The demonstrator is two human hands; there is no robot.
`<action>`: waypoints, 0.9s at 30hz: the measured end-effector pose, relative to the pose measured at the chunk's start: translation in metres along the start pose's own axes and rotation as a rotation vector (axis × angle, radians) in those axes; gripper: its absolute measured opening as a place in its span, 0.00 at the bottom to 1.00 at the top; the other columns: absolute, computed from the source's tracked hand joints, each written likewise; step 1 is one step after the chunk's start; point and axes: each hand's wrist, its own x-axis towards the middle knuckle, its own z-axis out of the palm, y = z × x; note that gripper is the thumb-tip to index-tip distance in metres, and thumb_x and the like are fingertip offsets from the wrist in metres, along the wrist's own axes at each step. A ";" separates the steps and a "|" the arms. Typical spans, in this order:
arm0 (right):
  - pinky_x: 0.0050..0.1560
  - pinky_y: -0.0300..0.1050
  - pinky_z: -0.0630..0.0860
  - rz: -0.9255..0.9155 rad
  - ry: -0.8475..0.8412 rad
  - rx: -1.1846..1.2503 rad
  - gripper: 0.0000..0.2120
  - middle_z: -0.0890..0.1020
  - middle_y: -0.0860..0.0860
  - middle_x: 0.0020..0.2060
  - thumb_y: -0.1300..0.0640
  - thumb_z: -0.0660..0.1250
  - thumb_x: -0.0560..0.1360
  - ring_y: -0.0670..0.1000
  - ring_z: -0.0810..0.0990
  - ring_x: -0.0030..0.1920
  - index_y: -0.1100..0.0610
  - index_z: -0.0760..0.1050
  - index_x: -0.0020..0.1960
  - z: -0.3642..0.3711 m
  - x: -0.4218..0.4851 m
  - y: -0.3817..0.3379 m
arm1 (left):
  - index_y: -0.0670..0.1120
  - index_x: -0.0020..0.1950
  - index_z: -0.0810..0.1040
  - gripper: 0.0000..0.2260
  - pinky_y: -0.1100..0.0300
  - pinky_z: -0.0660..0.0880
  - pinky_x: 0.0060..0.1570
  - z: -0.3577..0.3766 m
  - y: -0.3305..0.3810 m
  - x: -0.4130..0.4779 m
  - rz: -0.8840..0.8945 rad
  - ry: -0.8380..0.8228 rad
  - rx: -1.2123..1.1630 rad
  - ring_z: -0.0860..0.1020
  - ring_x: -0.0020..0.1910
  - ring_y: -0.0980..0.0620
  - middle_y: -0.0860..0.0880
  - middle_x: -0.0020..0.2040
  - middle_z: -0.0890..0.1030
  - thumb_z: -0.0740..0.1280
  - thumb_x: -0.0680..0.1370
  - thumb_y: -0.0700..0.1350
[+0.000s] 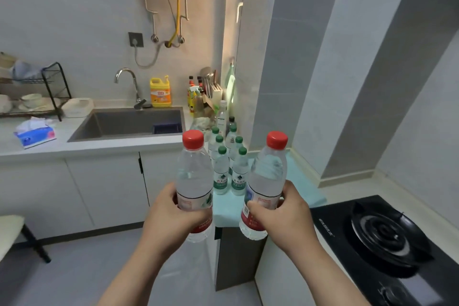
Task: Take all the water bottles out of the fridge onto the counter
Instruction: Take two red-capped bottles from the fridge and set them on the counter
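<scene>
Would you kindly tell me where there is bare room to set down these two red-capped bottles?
The teal mat is bare in front of the green-capped bottles and to their right. Behind them the corner is crowded with sauce bottles and a knife block.

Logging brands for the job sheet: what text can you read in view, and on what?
"立白": yellow detergent jug.
"农夫山", rest hidden: front green-capped bottles.
Labels of left red-capped bottle, in left hand, and right red-capped bottle, in right hand: blurred.
Stove logo, tissue box: unreadable.
</scene>
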 end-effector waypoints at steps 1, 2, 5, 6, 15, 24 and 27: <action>0.43 0.40 0.77 0.005 0.000 -0.004 0.19 0.81 0.40 0.42 0.51 0.77 0.63 0.39 0.80 0.44 0.42 0.71 0.47 0.001 0.011 0.004 | 0.56 0.50 0.77 0.28 0.50 0.80 0.48 0.007 -0.002 0.013 -0.007 -0.012 0.006 0.84 0.44 0.55 0.54 0.43 0.85 0.77 0.51 0.51; 0.41 0.38 0.75 0.009 -0.006 -0.008 0.20 0.80 0.39 0.42 0.52 0.77 0.63 0.38 0.79 0.44 0.42 0.70 0.48 0.002 0.019 0.007 | 0.56 0.50 0.77 0.28 0.49 0.80 0.49 0.012 -0.005 0.023 -0.010 -0.022 0.010 0.84 0.45 0.54 0.54 0.44 0.85 0.77 0.51 0.51; 0.40 0.39 0.73 0.048 -0.017 -0.026 0.22 0.79 0.40 0.43 0.54 0.76 0.64 0.40 0.78 0.45 0.42 0.69 0.50 0.005 0.048 0.025 | 0.55 0.49 0.77 0.26 0.49 0.80 0.49 0.034 -0.016 0.055 -0.029 -0.042 0.038 0.84 0.45 0.53 0.54 0.44 0.85 0.77 0.52 0.48; 0.40 0.39 0.74 0.064 -0.025 -0.032 0.22 0.79 0.40 0.44 0.55 0.76 0.64 0.41 0.78 0.45 0.43 0.69 0.51 0.006 0.057 0.031 | 0.55 0.48 0.77 0.25 0.49 0.80 0.49 0.040 -0.020 0.064 -0.039 -0.040 0.051 0.83 0.45 0.53 0.53 0.44 0.85 0.77 0.53 0.47; 0.40 0.43 0.77 0.122 -0.097 -0.141 0.20 0.80 0.44 0.42 0.49 0.76 0.61 0.47 0.79 0.43 0.46 0.71 0.49 0.043 0.168 0.114 | 0.51 0.50 0.78 0.24 0.51 0.81 0.45 0.106 -0.078 0.166 -0.128 -0.039 0.157 0.83 0.45 0.50 0.51 0.45 0.85 0.79 0.57 0.40; 0.42 0.46 0.78 0.196 -0.270 -0.205 0.24 0.83 0.48 0.45 0.45 0.77 0.59 0.53 0.81 0.44 0.46 0.73 0.51 0.106 0.251 0.203 | 0.53 0.43 0.79 0.16 0.49 0.81 0.42 0.159 -0.151 0.236 -0.264 0.029 0.286 0.83 0.42 0.51 0.52 0.40 0.85 0.79 0.59 0.46; 0.39 0.44 0.77 0.208 -0.319 -0.208 0.22 0.83 0.46 0.42 0.44 0.77 0.60 0.51 0.80 0.41 0.44 0.73 0.49 0.119 0.264 0.217 | 0.54 0.45 0.80 0.16 0.56 0.80 0.40 0.166 -0.170 0.248 -0.307 0.032 0.282 0.83 0.42 0.56 0.55 0.41 0.85 0.79 0.60 0.48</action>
